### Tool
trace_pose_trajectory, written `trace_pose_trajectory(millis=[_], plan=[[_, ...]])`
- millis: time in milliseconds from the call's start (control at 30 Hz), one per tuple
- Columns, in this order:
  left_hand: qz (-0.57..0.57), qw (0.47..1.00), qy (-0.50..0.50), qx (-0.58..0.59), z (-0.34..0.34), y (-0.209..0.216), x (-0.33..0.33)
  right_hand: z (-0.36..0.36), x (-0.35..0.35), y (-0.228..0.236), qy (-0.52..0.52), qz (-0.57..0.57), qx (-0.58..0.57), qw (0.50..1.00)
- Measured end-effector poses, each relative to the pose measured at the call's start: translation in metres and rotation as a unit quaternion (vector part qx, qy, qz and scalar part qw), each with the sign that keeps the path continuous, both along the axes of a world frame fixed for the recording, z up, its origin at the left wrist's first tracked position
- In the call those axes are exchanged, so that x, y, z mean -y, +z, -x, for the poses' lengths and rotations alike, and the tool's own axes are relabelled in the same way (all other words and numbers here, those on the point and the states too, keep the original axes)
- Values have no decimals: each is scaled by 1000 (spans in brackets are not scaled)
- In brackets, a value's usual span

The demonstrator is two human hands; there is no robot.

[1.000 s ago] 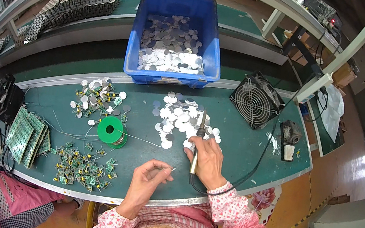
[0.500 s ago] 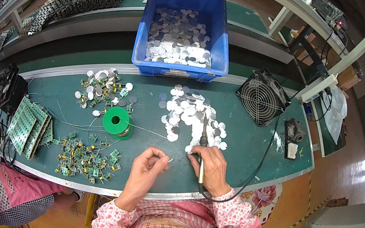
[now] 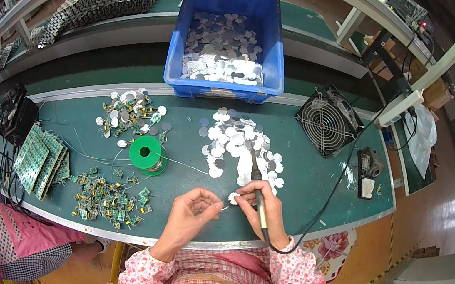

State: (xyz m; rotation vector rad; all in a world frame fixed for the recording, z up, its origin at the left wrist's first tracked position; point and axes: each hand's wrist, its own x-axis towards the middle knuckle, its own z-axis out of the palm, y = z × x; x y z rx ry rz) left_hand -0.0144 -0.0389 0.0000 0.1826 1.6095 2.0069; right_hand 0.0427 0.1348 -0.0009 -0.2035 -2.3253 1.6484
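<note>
A small white disc (image 3: 233, 198) is being pinched at the bench's near edge by the right hand (image 3: 262, 207), which is also clamped on a soldering iron (image 3: 256, 185); thin wire (image 3: 222, 207) is being pinched by the left hand (image 3: 193, 211). Fingers could be burned, or the disc dropped into the disc pile (image 3: 241, 150).

Pink floral sleeves, red-and-white checked apron over the lap
</note>
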Motion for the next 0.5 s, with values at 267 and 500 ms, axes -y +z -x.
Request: trace_pose_trajectory(millis=[267, 500], plan=[[-2, 998, -45, -50, -1, 10, -9, -11, 10, 20, -67, -3, -108, 992], [-28, 999, -32, -9, -3, 10, -14, -15, 15, 20, -87, -31, -139, 986]])
